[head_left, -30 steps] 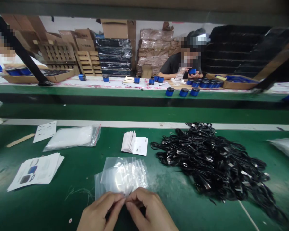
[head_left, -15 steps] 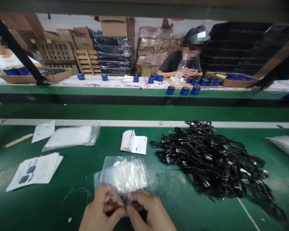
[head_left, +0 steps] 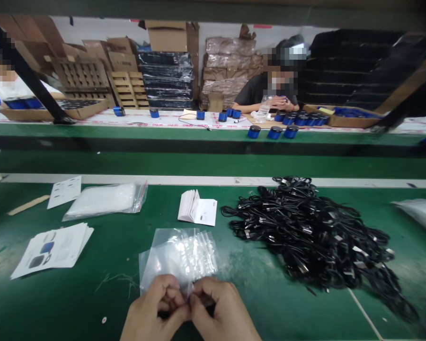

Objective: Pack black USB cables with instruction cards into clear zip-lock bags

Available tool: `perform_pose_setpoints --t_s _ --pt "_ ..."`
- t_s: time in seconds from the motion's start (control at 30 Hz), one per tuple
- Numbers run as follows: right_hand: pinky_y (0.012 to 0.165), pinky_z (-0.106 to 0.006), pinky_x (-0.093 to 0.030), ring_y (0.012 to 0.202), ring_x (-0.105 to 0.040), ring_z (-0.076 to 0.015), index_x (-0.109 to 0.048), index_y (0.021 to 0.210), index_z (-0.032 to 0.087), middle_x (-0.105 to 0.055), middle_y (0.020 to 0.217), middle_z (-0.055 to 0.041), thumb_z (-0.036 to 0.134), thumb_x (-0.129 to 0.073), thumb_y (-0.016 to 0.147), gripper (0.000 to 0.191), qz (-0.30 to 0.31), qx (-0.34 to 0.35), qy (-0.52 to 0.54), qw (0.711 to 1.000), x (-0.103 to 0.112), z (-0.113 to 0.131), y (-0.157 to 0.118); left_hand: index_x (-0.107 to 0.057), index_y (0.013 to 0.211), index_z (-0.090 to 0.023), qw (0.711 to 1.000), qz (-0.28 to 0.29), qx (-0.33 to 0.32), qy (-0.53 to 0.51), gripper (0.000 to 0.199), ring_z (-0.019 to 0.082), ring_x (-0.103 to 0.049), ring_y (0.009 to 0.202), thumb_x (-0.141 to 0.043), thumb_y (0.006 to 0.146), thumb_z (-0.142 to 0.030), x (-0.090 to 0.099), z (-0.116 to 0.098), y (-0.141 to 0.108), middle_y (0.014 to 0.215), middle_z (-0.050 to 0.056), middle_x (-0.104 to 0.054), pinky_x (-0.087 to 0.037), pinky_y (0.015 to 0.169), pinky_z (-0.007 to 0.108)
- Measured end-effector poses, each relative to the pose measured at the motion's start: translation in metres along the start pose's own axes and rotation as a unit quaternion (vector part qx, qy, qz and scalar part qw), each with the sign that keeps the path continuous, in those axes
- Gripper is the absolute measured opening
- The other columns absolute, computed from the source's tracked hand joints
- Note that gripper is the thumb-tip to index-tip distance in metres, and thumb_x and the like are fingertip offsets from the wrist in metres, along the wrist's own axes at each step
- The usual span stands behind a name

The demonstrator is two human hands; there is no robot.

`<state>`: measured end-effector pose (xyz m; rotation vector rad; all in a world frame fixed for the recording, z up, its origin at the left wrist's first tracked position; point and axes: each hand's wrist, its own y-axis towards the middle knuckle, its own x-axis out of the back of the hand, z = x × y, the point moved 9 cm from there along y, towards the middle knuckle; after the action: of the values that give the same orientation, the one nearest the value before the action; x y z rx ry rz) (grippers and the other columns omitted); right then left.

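Both hands meet at the near edge of a fanned stack of clear plastic bags (head_left: pixel 179 251) on the green table. My left hand (head_left: pixel 159 308) is closed, thumb and fingers pinching the edge of a plastic bag. My right hand (head_left: pixel 220 308) pinches at the same bag edge, its thumb almost touching the left one. The fingers partly hide the pinched edge. Just beyond the bags stands a small pile of folded white leaflets (head_left: pixel 197 208). To the right lies a big heap of black cables (head_left: pixel 312 237) with metal plugs.
Printed cards (head_left: pixel 53 248) lie at the left, with a filled plastic bag (head_left: pixel 102 201), a white sheet (head_left: pixel 64 191) and a wooden strip (head_left: pixel 29 205) behind them. Across the bench a co-worker (head_left: pixel 266 94) handles something near blue round containers (head_left: pixel 291 132) and a bottle (head_left: pixel 264 110).
My hands have shifted slightly right and stay pinched at the bag edge. The co-worker's hands have moved a little. The view has tilted slightly.
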<state>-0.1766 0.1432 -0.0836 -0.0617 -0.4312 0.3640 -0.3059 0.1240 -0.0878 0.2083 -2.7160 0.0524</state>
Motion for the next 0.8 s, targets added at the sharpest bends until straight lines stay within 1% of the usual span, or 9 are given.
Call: perform_pose_setpoints --t_s 0.13,0.2,0.3,0.4,0.43,0.5,0.6,0.7,0.8 --pt "0.058 -0.022 -0.046 0.061 -0.064 -0.0167 -0.072 0.078 0.014 -0.069 0.068 -0.0049 0.01 -0.049 0.075 0.024 -0.015 0.016 0.001 1.0 0.006 0.0 0.001 -0.063 0.071 -0.026 0.995 0.078 -0.036 0.056 0.003 0.009 -0.063 0.051 -0.061 0.073 -0.025 -0.007 -0.005 0.005 0.059 -0.009 -0.065 -0.049 0.05 0.012" --pt "0.061 -0.023 -0.048 0.064 -0.065 -0.0172 -0.073 0.082 0.015 -0.069 0.071 -0.0049 0.01 -0.048 0.076 0.026 -0.006 0.027 -0.001 1.0 0.007 0.002 0.0 -0.062 0.067 -0.024 0.986 0.118 -0.06 0.098 0.015 0.009 -0.061 0.052 -0.057 0.079 -0.031 -0.011 -0.008 0.007 0.06 -0.007 -0.063 -0.048 0.05 0.013" --pt "0.071 -0.026 -0.051 0.076 -0.067 -0.0192 -0.07 0.097 0.015 -0.07 0.084 -0.0076 0.007 -0.049 0.072 0.034 0.027 0.049 0.014 0.998 0.002 0.008 -0.001 -0.062 0.074 -0.024 0.981 0.164 -0.043 0.094 0.021 0.011 -0.065 0.061 -0.05 0.086 -0.036 -0.016 -0.007 0.008 0.068 -0.004 -0.065 -0.05 0.056 0.015" --pt "0.081 -0.03 -0.051 0.088 -0.066 -0.0225 -0.059 0.118 0.01 -0.068 0.1 -0.0123 0.005 -0.052 0.065 0.053 0.04 0.048 0.024 0.998 -0.004 0.008 -0.001 -0.063 0.079 -0.024 0.98 0.188 -0.024 0.062 0.022 0.012 -0.067 0.069 -0.046 0.089 -0.035 -0.02 -0.009 0.007 0.074 -0.003 -0.068 -0.051 0.062 0.015" --pt "0.082 -0.032 -0.051 0.089 -0.065 -0.0233 -0.057 0.12 0.008 -0.067 0.102 -0.0135 0.004 -0.052 0.065 0.056 0.037 0.044 0.02 0.998 -0.005 0.006 -0.001 -0.063 0.078 -0.024 0.98 0.188 -0.029 0.059 0.022 0.012 -0.067 0.068 -0.046 0.089 -0.034 -0.021 -0.011 0.007 0.073 -0.003 -0.068 -0.051 0.062 0.015" --pt "0.08 -0.031 -0.051 0.088 -0.066 -0.0232 -0.059 0.117 0.008 -0.068 0.1 -0.0134 0.005 -0.05 0.069 0.048 0.026 0.044 0.008 0.999 -0.006 0.004 0.0 -0.062 0.076 -0.024 0.981 0.177 -0.052 0.066 0.022 0.011 -0.065 0.063 -0.046 0.088 -0.034 -0.02 -0.016 0.007 0.07 -0.003 -0.067 -0.051 0.058 0.015" --pt "0.066 -0.026 -0.05 0.072 -0.066 -0.0198 -0.067 0.094 0.014 -0.069 0.082 -0.009 0.011 -0.044 0.08 0.027 -0.003 0.064 -0.037 0.997 -0.004 0.005 0.0 -0.059 0.075 -0.023 0.979 0.133 -0.108 0.111 0.022 0.009 -0.062 0.055 -0.044 0.089 -0.032 -0.017 -0.024 0.006 0.067 -0.004 -0.064 -0.048 0.051 0.014" --pt "0.054 -0.023 -0.042 0.058 -0.061 -0.0158 -0.064 0.073 0.017 -0.064 0.067 -0.0053 0.016 -0.039 0.084 0.027 -0.045 0.1 -0.09 0.99 -0.001 0.01 -0.002 -0.051 0.07 -0.022 0.958 0.069 -0.191 0.203 0.021 0.009 -0.059 0.049 -0.044 0.089 -0.027 -0.013 -0.032 0.002 0.059 -0.005 -0.059 -0.044 0.046 0.015" --pt "0.046 -0.023 -0.034 0.048 -0.054 -0.0131 -0.056 0.063 0.019 -0.06 0.059 -0.003 0.017 -0.041 0.08 0.023 -0.073 0.119 -0.151 0.979 -0.002 0.015 -0.003 -0.044 0.066 -0.022 0.935 0.048 -0.241 0.256 0.024 0.009 -0.057 0.047 -0.042 0.09 -0.021 -0.016 -0.034 -0.004 0.055 -0.004 -0.055 -0.041 0.044 0.016"
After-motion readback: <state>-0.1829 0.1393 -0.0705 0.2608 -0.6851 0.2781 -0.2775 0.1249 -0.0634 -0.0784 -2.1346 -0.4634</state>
